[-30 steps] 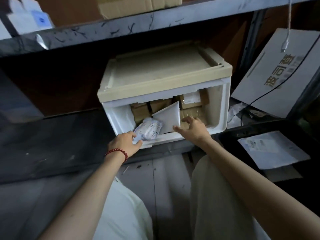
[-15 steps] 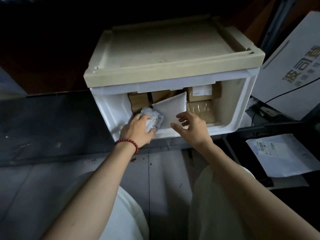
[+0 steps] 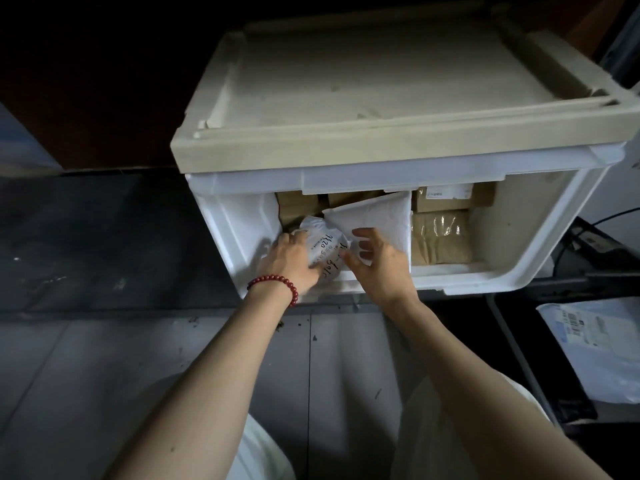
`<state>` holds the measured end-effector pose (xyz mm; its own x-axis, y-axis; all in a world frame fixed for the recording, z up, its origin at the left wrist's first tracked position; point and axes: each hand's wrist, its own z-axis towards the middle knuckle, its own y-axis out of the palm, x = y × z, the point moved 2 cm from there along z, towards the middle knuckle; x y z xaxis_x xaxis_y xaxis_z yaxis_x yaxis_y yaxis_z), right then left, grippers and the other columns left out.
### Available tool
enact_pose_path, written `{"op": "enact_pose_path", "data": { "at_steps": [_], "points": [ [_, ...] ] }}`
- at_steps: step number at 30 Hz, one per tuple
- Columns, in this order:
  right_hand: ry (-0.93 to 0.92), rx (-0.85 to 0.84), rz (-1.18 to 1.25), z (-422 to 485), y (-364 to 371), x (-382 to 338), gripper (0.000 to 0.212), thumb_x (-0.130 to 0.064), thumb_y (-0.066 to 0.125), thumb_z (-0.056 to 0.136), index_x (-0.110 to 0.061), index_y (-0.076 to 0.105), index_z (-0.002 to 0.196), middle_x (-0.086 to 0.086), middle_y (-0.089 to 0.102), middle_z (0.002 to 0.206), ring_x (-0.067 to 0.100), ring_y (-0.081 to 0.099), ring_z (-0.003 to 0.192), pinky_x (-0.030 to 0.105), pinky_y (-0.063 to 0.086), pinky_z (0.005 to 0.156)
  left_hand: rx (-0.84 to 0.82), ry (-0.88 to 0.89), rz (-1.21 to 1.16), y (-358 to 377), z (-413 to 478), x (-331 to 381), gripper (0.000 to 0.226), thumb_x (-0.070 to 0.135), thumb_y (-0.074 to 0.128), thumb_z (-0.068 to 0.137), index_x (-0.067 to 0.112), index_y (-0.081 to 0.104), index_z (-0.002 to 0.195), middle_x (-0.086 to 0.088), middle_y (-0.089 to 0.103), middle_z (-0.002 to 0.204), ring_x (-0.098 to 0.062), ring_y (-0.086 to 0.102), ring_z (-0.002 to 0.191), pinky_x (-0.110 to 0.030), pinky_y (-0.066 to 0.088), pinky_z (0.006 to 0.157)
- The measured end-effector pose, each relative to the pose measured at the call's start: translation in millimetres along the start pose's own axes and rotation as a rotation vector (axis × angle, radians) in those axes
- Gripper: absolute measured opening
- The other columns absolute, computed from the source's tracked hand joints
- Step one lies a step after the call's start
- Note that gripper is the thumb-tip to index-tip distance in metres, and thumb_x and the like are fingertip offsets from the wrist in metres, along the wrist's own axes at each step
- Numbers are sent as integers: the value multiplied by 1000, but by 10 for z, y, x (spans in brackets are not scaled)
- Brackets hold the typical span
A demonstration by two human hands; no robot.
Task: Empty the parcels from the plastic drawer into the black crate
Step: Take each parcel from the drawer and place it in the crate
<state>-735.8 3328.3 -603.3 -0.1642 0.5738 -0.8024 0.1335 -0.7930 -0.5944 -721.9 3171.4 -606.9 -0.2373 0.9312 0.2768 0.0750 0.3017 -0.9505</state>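
1. The left hand (image 3: 294, 261) has been advanced from the near lip of the plastic drawer (image 3: 381, 178) into its opening. The crumpled white parcel (image 3: 325, 244) is now gripped between its fingers and thumb.
2. The right hand (image 3: 381, 268) has been shifted left, from in front of the brown box (image 3: 440, 237) onto the flat white envelope (image 3: 377, 216). Its thumb is now set against the crumpled white parcel.
3. The crumpled white parcel has been pushed farther in, off the near lip.
4. The plastic drawer is now viewed from closer.
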Motion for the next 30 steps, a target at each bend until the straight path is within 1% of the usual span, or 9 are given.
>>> {"op": "enact_pose_path", "data": {
  "at_steps": [8,11,15,19,21,24,27,28,30],
  "points": [
    [120,8,40,132,256,-15,43,-16,59,94,-8,45,134,13,67,118,27,64,109,30,49,88,23,19,41,11,22,-165,68,45,57,90,17,29,145,-11,46,136,-28,45,124,-42,40,106],
    [165,-4,15,188,347,-23,40,-19,57,95,-8,49,133,16,62,123,30,60,111,21,44,86,9,15,17,51,12,-208,68,42,58,88,17,29,145,-11,46,135,-27,46,123,-42,41,105],
    [213,-52,-58,250,465,-65,44,-30,58,95,-2,52,129,20,54,129,33,52,117,32,39,94,-12,-13,-56,86,-8,-189,67,39,58,87,18,30,144,-13,46,135,-28,49,122,-42,36,109],
    [144,-76,-56,206,452,-157,32,-18,49,99,-3,50,127,20,53,126,35,54,111,37,44,93,1,-19,-117,92,-28,-140,65,36,58,89,19,29,144,-12,44,138,-29,51,120,-43,44,103],
    [101,-57,31,124,387,-190,23,-12,43,100,-6,47,122,18,59,111,33,61,97,41,52,82,6,-41,-145,84,-53,-102,62,39,56,91,21,29,144,-12,44,136,-30,53,117,-44,48,97],
    [83,16,121,-16,215,-159,6,-13,41,100,-15,41,105,0,56,78,12,55,67,18,44,51,27,-58,-181,53,-136,-16,58,51,46,93,22,32,142,-11,50,131,-30,56,111,-44,52,89],
    [124,70,234,-137,-43,-130,13,-12,46,97,-16,37,88,-4,50,75,9,52,66,9,41,46,1,-64,-294,19,-272,113,62,56,40,94,20,29,143,-11,55,126,-30,62,100,-40,55,81],
    [151,77,296,-170,-128,-129,13,-12,48,96,-15,38,88,-1,52,79,15,56,71,14,48,53,-17,-72,-341,5,-328,159,65,58,39,94,19,26,144,-11,57,127,-30,63,100,-41,55,81],
    [214,63,417,-246,-282,-128,12,-14,52,95,-13,41,90,12,59,93,31,63,91,40,58,76,-42,-87,-400,-36,-445,251,71,61,38,93,16,23,146,-11,57,130,-28,64,102,-37,54,82]
  ]
}}
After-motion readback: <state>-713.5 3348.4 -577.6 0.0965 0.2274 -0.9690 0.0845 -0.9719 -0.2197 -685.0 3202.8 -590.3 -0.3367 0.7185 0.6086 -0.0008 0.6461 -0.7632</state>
